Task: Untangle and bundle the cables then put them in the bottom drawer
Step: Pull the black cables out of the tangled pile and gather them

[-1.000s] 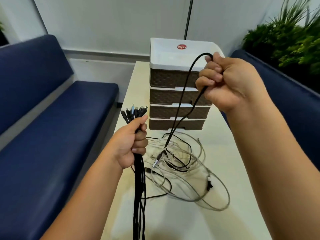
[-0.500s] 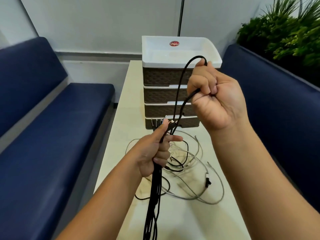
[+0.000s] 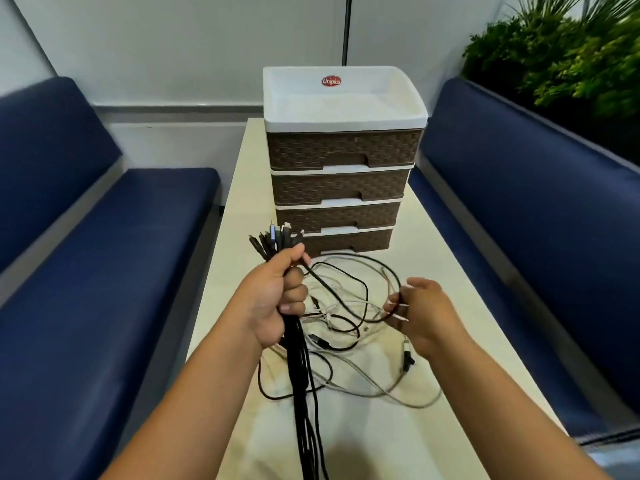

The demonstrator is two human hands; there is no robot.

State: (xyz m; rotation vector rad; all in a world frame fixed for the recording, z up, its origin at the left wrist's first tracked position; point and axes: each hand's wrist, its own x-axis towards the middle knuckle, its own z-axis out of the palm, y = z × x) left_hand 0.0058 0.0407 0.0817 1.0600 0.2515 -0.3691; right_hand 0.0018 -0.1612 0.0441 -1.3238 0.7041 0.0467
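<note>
Upright, the cable bundle point(image 3: 298, 368) points plugs-up in the left hand point(image 3: 273, 299).

A pale narrow table point(image 3: 433, 258) ran toward a white wall point(image 3: 173, 46), blue benches point(image 3: 86, 271) lined both long edges, and green plants point(image 3: 571, 57) rose behind the right one.

- A long, narrow cream desk point(image 3: 450, 393) runs away from the viewer.
- A four-drawer organizer point(image 3: 341, 188) with brown woven-look drawer fronts and a white tray top stands toward its far end; all drawers are closed.
- A loose tangle of black and pale grey cables point(image 3: 349, 341) lies on the surface just in front of the bottom drawer point(image 3: 346, 242).
</note>
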